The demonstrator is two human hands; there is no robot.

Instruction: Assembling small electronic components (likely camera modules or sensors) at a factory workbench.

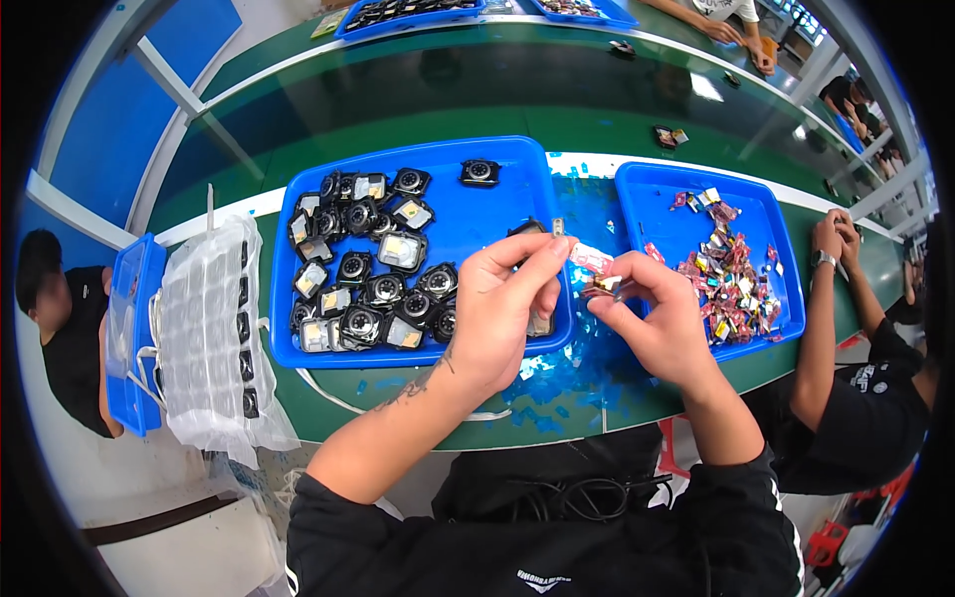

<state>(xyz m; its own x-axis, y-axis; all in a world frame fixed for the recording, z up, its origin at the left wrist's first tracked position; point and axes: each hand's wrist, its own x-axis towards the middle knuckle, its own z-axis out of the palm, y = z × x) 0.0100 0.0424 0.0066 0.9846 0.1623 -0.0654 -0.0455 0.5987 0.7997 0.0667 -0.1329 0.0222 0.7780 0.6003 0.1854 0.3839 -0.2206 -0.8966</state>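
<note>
Pink piece (591,261) between left and right fingers (645,271)

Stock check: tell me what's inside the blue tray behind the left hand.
The blue tray holds black watch-like cases, some showing round discs. The left hand partly hides its right side; anything beneath the cases is covered.

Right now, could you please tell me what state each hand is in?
Left hand: closed in a pinch; what it holds cannot be told.
Right hand: closed, holding small pink scraps between thumb and fingers.
</note>
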